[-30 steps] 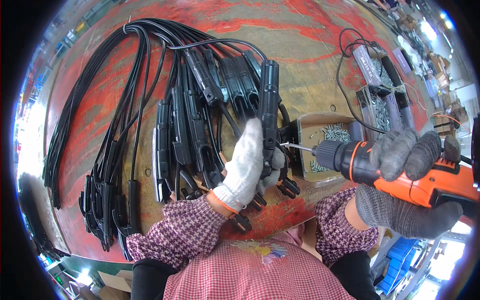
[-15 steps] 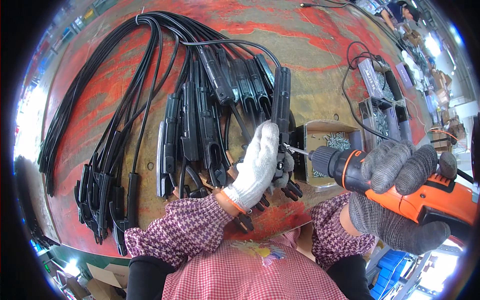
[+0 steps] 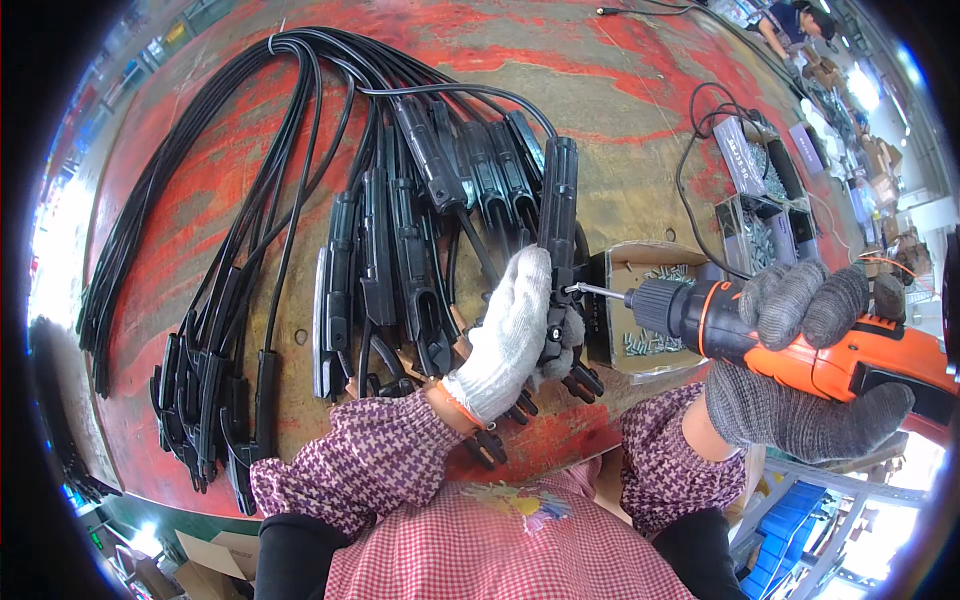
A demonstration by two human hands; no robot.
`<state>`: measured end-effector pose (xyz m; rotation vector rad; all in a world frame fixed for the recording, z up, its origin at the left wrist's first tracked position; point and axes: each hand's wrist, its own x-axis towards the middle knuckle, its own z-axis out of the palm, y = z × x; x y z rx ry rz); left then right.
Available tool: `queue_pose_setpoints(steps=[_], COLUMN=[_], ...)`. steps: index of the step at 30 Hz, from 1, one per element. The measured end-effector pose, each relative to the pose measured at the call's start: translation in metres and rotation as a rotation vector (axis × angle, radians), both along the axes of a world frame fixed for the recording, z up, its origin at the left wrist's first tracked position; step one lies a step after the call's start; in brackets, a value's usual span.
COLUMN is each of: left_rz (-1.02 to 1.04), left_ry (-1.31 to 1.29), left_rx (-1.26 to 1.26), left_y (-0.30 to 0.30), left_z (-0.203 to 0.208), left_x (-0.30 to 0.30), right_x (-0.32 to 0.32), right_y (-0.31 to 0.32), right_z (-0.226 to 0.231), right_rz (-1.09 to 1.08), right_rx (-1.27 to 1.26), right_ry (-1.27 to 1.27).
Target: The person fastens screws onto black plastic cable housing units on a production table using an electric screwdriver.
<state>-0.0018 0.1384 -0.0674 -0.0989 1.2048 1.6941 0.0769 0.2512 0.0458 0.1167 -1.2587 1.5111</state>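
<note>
My left hand (image 3: 507, 345), in a white knit glove, is closed round the lower part of a long black plastic cable handle (image 3: 561, 195). The handle stands nearly lengthwise before me, and a black cable runs from its far end to the bundle. My right hand (image 3: 800, 350), in a dark grey glove, grips an orange and black electric screwdriver (image 3: 790, 365) lying sideways. Its thin metal bit (image 3: 600, 292) points left, and the tip meets the handle's side just beside my left fingers. Whether a screw sits at the tip is too small to tell.
Several similar black handles (image 3: 377, 250) lie left of my left hand, their cables (image 3: 200, 130) looping back in a tied bundle. A cardboard box (image 3: 655, 250) of small metal screws stands behind the screwdriver. More boxes of screws (image 3: 757, 240) stand farther right. Another person (image 3: 795, 25) is at the far right.
The screwdriver and my right hand have shifted slightly right and up, its rear end tilting downward less steeply. The held handle has moved slightly left; the bit still reaches its side.
</note>
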Motion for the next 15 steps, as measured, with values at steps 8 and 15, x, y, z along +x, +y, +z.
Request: queue_pose_setpoints(steps=[8,15], left_rz=[-0.052,-0.043], left_ry=[0.012,-0.019], left_rx=[0.031,0.057], left_y=[-0.002,-0.004], left_z=[-0.001,0.001], left_x=[-0.001,-0.002], right_x=[-0.002,0.003], right_y=[0.000,0.012], right_z=[-0.002,-0.004], right_rz=[-0.017,-0.113], right_rx=[-0.025,0.047], right_ry=[-0.015,-0.095])
